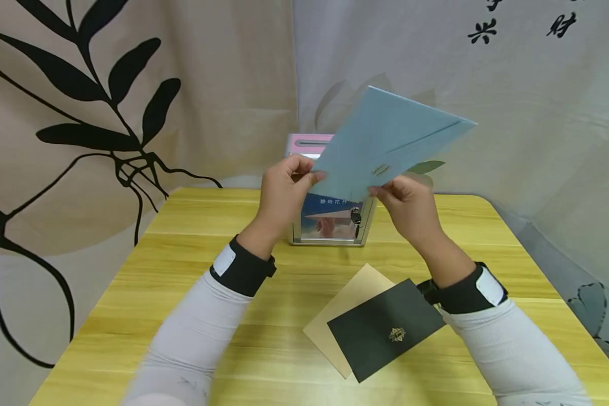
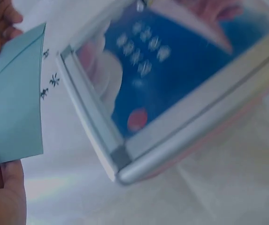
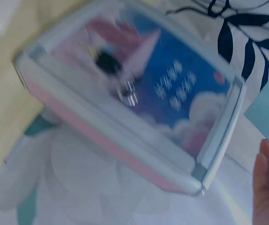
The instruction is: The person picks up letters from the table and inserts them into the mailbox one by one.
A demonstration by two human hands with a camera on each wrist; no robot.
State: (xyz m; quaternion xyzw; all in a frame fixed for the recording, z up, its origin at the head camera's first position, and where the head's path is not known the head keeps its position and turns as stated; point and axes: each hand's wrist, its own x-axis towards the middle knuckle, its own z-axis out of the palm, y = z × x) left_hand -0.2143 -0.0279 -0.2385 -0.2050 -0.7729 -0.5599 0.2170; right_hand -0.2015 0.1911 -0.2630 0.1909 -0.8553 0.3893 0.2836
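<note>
A light blue envelope (image 1: 393, 135) is held up in the air, tilted, in front of a box. My left hand (image 1: 286, 192) pinches its lower left corner between thumb and fingers. At the lower edge, close to the small gold emblem, my right hand (image 1: 408, 206) pinches it too. Behind the envelope stands the silver-framed box (image 1: 330, 241) with a pink top, a slot (image 1: 312, 142) and a picture front; the envelope covers part of it. A small lock with a key (image 1: 356, 216) shows on its front.
On the table (image 1: 193, 293), nearer to me, a dark green envelope (image 1: 380, 324) with a gold emblem overlaps a cream envelope (image 1: 345, 293). Behind the table hangs a light cloth (image 1: 233, 84) printed with dark leaves and characters.
</note>
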